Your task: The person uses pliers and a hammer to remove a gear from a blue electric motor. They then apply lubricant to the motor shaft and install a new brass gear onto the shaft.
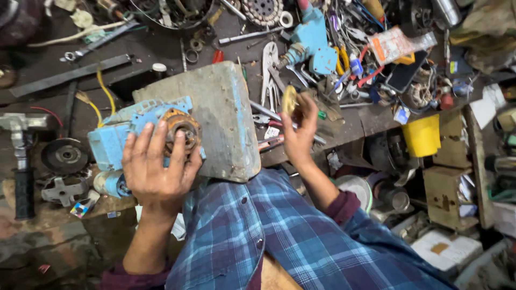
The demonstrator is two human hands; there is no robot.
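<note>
I see a clear packet (396, 44) with orange label at counter's (344, 126) far right. Left hand (156, 169) spread over blue motor (145, 134) on grey block (215, 118). Right hand (298, 129) pinches a tan disc (289, 100) above the counter.

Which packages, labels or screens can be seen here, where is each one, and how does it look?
Clear plastic packet: top right among the tools, flat, with orange and white print.
Dark phone-like screen: just below the packet, flat, black, blank.
Small colourful sticker or wrapper: lower left, beside the left hand, with mixed bright colours.
</note>
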